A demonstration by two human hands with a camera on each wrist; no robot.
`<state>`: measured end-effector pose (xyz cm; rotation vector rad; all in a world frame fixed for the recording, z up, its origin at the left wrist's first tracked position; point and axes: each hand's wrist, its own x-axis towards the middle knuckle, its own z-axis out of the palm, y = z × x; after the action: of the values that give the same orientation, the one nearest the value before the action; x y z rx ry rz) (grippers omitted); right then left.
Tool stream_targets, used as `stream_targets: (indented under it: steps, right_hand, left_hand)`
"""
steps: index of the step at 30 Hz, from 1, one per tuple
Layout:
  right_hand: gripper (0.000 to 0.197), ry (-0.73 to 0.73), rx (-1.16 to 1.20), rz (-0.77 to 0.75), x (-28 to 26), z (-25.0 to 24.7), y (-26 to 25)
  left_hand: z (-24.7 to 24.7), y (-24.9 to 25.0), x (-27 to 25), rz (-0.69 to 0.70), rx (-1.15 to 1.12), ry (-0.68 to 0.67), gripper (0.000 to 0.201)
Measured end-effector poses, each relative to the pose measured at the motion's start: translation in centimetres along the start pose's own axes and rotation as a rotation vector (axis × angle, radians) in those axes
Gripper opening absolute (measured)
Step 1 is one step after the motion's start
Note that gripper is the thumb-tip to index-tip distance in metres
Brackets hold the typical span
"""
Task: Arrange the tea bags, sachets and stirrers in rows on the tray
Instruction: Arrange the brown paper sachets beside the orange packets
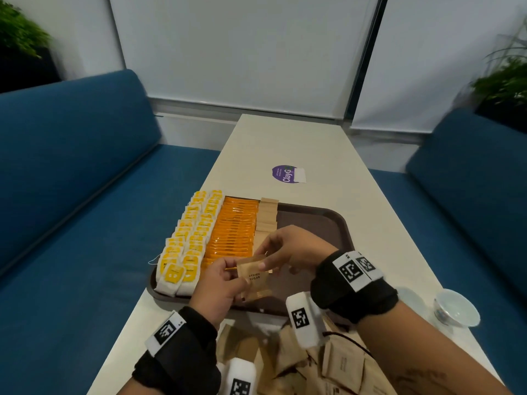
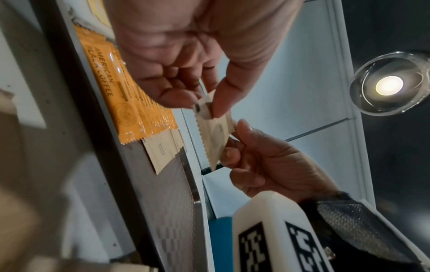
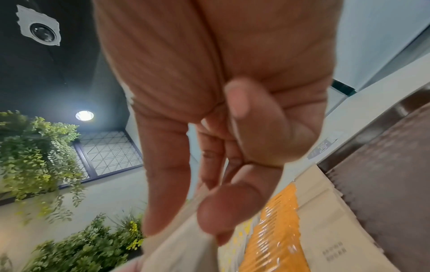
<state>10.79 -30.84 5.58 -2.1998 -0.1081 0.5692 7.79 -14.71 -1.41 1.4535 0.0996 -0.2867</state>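
Note:
A brown tray (image 1: pixel 313 223) holds two rows of yellow tea bags (image 1: pixel 188 238), a row of orange coffee sachets (image 1: pixel 233 229) and a shorter row of tan brown-sugar sachets (image 1: pixel 266 215). Above the tray's near part, my left hand (image 1: pixel 231 270) grips a small stack of brown-sugar sachets (image 1: pixel 253 277). My right hand (image 1: pixel 265 256) pinches the top sachet's far corner. In the left wrist view both hands pinch the sachet (image 2: pixel 214 132) beside the orange sachets (image 2: pixel 130 103). The right wrist view shows my right hand (image 3: pixel 209 211) on the sachet (image 3: pixel 181 244). No stirrers are in view.
A loose pile of tan sachets (image 1: pixel 313 363) lies on the white table (image 1: pixel 385 238) in front of the tray. A small glass bowl (image 1: pixel 456 307) stands at the right edge. A purple sticker (image 1: pixel 285 173) is farther back. Blue benches flank the table.

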Motion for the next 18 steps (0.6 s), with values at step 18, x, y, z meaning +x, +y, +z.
stream_targets:
  steps: [18]
  right_hand:
    - [0.012,0.142,0.22,0.469,5.8,-0.9,2.8]
  left_hand:
    - [-1.0,-1.0,-0.7,-0.056,0.068,0.009,0.022]
